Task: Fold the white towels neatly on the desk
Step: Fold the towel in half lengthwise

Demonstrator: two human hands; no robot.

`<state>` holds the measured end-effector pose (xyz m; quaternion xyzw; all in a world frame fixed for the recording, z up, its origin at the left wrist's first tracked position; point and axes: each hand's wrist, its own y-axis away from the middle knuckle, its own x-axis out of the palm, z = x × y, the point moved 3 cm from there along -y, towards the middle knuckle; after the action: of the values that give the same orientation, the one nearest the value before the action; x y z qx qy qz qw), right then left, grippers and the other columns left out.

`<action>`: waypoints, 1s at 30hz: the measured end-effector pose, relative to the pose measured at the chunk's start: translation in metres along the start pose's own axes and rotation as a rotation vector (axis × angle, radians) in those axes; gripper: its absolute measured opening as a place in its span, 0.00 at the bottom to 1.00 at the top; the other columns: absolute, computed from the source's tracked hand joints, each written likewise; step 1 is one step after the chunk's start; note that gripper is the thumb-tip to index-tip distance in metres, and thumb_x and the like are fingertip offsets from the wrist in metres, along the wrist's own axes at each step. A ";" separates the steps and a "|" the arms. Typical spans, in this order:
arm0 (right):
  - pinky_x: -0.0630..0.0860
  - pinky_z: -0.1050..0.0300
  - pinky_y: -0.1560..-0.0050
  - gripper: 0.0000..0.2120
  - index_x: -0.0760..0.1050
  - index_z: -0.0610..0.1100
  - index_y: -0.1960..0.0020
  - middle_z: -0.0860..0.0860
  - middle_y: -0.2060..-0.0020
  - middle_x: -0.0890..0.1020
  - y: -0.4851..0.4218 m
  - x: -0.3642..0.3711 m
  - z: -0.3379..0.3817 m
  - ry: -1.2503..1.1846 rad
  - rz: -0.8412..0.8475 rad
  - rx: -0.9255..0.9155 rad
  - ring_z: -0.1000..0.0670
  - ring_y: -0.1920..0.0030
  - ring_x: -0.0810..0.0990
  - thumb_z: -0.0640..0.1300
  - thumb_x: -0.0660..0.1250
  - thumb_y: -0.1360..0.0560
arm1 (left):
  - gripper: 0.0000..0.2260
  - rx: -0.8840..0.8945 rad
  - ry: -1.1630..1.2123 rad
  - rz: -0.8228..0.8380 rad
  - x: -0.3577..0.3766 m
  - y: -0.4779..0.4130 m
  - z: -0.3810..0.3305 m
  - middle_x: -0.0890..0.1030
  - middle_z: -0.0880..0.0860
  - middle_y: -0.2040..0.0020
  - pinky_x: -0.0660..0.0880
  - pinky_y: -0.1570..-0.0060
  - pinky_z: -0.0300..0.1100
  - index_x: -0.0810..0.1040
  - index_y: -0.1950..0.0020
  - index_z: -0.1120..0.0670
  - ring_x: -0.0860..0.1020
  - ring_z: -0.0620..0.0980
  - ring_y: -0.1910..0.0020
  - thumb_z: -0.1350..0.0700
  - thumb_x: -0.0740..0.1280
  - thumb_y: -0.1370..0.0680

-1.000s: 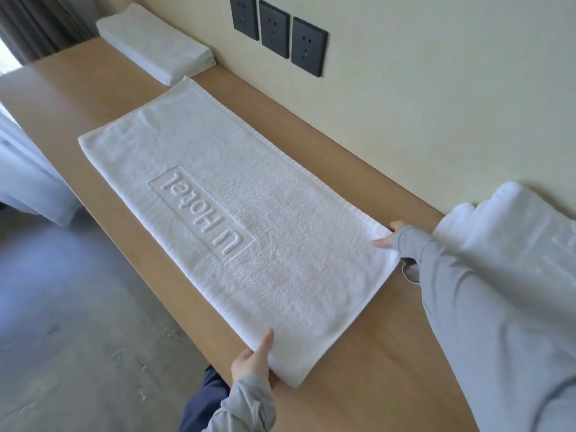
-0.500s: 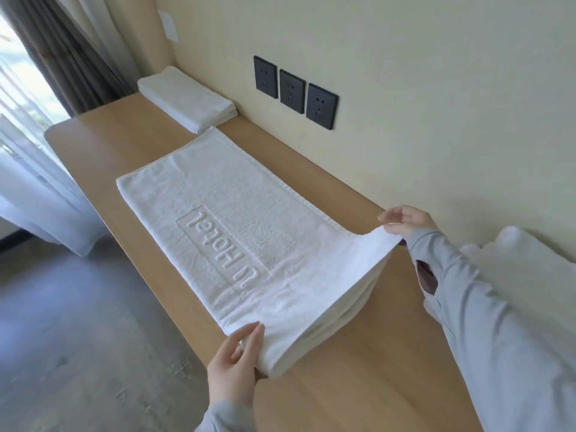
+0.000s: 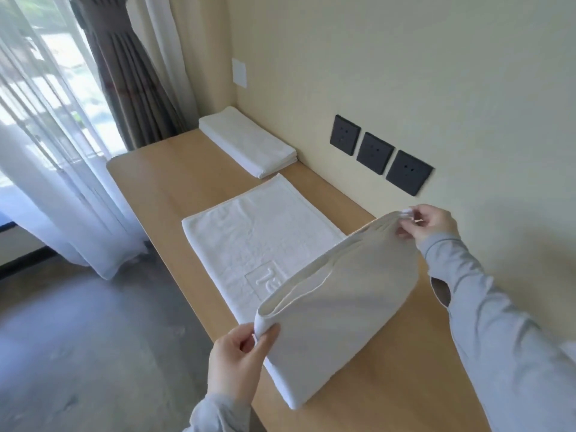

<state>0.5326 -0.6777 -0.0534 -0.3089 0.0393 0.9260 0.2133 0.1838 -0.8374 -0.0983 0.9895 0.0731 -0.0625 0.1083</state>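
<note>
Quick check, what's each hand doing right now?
Left hand: closed, pinching the near corner of the white terry towel.
Right hand: closed, pinching the towel's far corner, lifted off the wooden desk.

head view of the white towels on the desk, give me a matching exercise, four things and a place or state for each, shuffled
Things:
1. white embossed towel
2. folded white towel stack
3. three black wall sockets
4. grey tied curtain

States or places:
A. on the cream wall above the desk
B. near end lifted by left hand and right hand
C. beside the window
D. flat at the desk's far end by the wall

Pairs: 1-B, 2-D, 3-A, 4-C
</note>
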 end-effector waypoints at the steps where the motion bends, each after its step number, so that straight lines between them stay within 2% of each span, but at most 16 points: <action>1: 0.79 0.63 0.65 0.03 0.80 0.39 0.54 0.46 0.67 0.81 -0.003 0.006 0.012 0.064 -0.037 -0.044 0.55 0.74 0.80 0.36 0.69 0.28 | 0.24 0.014 0.009 0.007 -0.007 -0.009 -0.001 0.60 0.47 0.73 0.56 0.69 0.37 0.64 0.76 0.56 0.59 0.46 0.71 0.41 0.72 0.36; 2: 0.78 0.59 0.66 0.04 0.80 0.38 0.54 0.47 0.67 0.80 -0.006 0.015 0.025 0.148 -0.072 -0.099 0.51 0.72 0.79 0.38 0.69 0.28 | 0.25 0.027 0.029 0.017 -0.018 -0.021 -0.002 0.62 0.48 0.71 0.57 0.66 0.38 0.65 0.75 0.59 0.61 0.46 0.70 0.39 0.70 0.38; 4: 0.71 0.60 0.62 0.05 0.80 0.39 0.54 0.48 0.67 0.78 -0.011 0.032 0.050 0.271 -0.136 -0.200 0.47 0.68 0.76 0.39 0.70 0.28 | 0.25 0.040 0.057 0.055 -0.035 -0.042 -0.005 0.61 0.46 0.71 0.57 0.66 0.36 0.62 0.78 0.54 0.61 0.44 0.70 0.41 0.71 0.37; 6: 0.66 0.61 0.59 0.06 0.80 0.36 0.54 0.46 0.66 0.77 -0.015 0.048 0.072 0.274 -0.172 -0.240 0.46 0.66 0.73 0.39 0.69 0.28 | 0.26 0.041 0.071 0.083 -0.048 -0.061 -0.010 0.60 0.45 0.70 0.58 0.69 0.31 0.63 0.82 0.50 0.60 0.41 0.72 0.52 0.75 0.31; 8: 0.65 0.59 0.59 0.08 0.80 0.35 0.53 0.41 0.64 0.77 -0.026 0.070 0.093 0.302 -0.197 -0.234 0.44 0.65 0.72 0.39 0.69 0.28 | 0.26 0.039 0.078 0.066 -0.061 -0.086 -0.010 0.60 0.46 0.68 0.60 0.70 0.28 0.66 0.83 0.48 0.62 0.39 0.73 0.60 0.74 0.30; 10: 0.67 0.54 0.55 0.09 0.80 0.35 0.51 0.35 0.58 0.77 -0.041 0.092 0.110 0.353 -0.218 -0.218 0.39 0.58 0.74 0.40 0.69 0.28 | 0.25 0.039 0.092 0.061 -0.074 -0.112 -0.011 0.61 0.46 0.67 0.60 0.69 0.26 0.68 0.83 0.48 0.63 0.38 0.73 0.61 0.73 0.30; 12: 0.66 0.52 0.51 0.09 0.79 0.34 0.50 0.34 0.55 0.78 -0.057 0.116 0.125 0.396 -0.203 -0.225 0.37 0.51 0.75 0.40 0.69 0.27 | 0.24 0.031 0.108 0.055 -0.086 -0.139 -0.013 0.61 0.47 0.67 0.60 0.69 0.26 0.69 0.82 0.49 0.64 0.37 0.72 0.61 0.73 0.29; 15: 0.63 0.56 0.60 0.08 0.77 0.33 0.51 0.35 0.56 0.80 -0.086 0.159 0.139 0.346 -0.155 -0.218 0.38 0.55 0.76 0.38 0.66 0.26 | 0.21 0.009 0.118 0.033 -0.102 -0.184 -0.012 0.63 0.47 0.67 0.61 0.68 0.25 0.74 0.81 0.49 0.66 0.36 0.72 0.62 0.73 0.30; 19: 0.64 0.59 0.60 0.07 0.76 0.33 0.51 0.35 0.58 0.80 -0.124 0.223 0.137 0.286 -0.090 -0.156 0.44 0.61 0.73 0.36 0.65 0.26 | 0.21 -0.037 0.073 0.014 -0.120 -0.251 0.004 0.63 0.49 0.66 0.60 0.69 0.29 0.72 0.81 0.52 0.65 0.38 0.73 0.60 0.73 0.29; 23: 0.65 0.58 0.59 0.06 0.76 0.34 0.52 0.37 0.59 0.79 -0.167 0.287 0.114 0.332 0.019 -0.055 0.40 0.58 0.77 0.37 0.65 0.25 | 0.22 -0.182 0.013 0.051 -0.128 -0.317 0.036 0.64 0.53 0.63 0.60 0.66 0.35 0.71 0.71 0.69 0.65 0.46 0.66 0.53 0.73 0.28; 25: 0.65 0.56 0.59 0.01 0.73 0.38 0.54 0.40 0.62 0.75 -0.183 0.320 0.093 0.353 0.127 0.028 0.43 0.60 0.73 0.36 0.63 0.25 | 0.21 -0.283 -0.032 0.073 -0.129 -0.346 0.059 0.66 0.56 0.63 0.63 0.62 0.38 0.73 0.69 0.68 0.68 0.50 0.62 0.51 0.72 0.28; 27: 0.68 0.54 0.56 0.02 0.70 0.40 0.55 0.41 0.61 0.74 -0.189 0.346 0.073 0.346 0.234 0.103 0.44 0.58 0.72 0.35 0.61 0.24 | 0.23 -0.354 -0.137 0.091 -0.132 -0.357 0.077 0.74 0.59 0.63 0.69 0.54 0.45 0.76 0.66 0.67 0.74 0.56 0.54 0.45 0.71 0.31; 28: 0.70 0.52 0.52 0.02 0.71 0.40 0.52 0.40 0.58 0.75 -0.190 0.357 0.065 0.357 0.261 0.125 0.43 0.55 0.74 0.36 0.61 0.24 | 0.23 -0.347 -0.220 0.069 -0.133 -0.361 0.083 0.77 0.59 0.60 0.70 0.52 0.46 0.78 0.62 0.66 0.75 0.58 0.53 0.44 0.71 0.34; 30: 0.72 0.47 0.44 0.13 0.71 0.38 0.40 0.39 0.47 0.77 -0.191 0.369 0.052 0.413 0.261 0.121 0.39 0.46 0.76 0.37 0.62 0.24 | 0.19 -0.267 -0.406 -0.033 -0.134 -0.366 0.082 0.74 0.53 0.55 0.73 0.51 0.49 0.78 0.49 0.59 0.75 0.58 0.53 0.50 0.75 0.34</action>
<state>0.3188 -0.3574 -0.2177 -0.4704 0.1771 0.8589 0.0977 -0.0148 -0.5202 -0.2342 0.9321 0.0735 -0.2516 0.2498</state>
